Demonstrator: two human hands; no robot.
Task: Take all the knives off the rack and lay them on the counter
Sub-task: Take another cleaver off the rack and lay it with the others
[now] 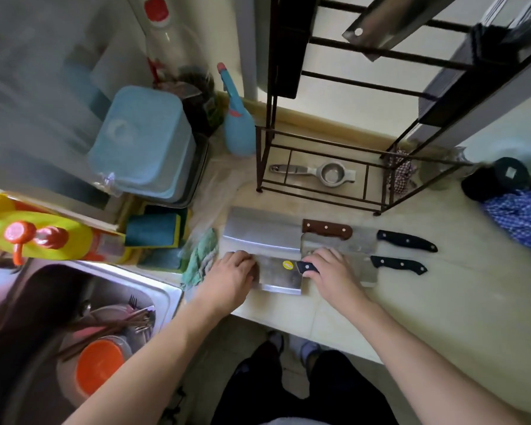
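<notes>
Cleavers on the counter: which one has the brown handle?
The large cleaver lying farthest from the counter edge, nearest the rack; its riveted brown wooden handle points right. The other cleavers have black handles.

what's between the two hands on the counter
In the head view, the cleaver with the yellow sticker lies flat between the left hand and the right hand; the left touches its blade end, the right covers its black handle.
</notes>
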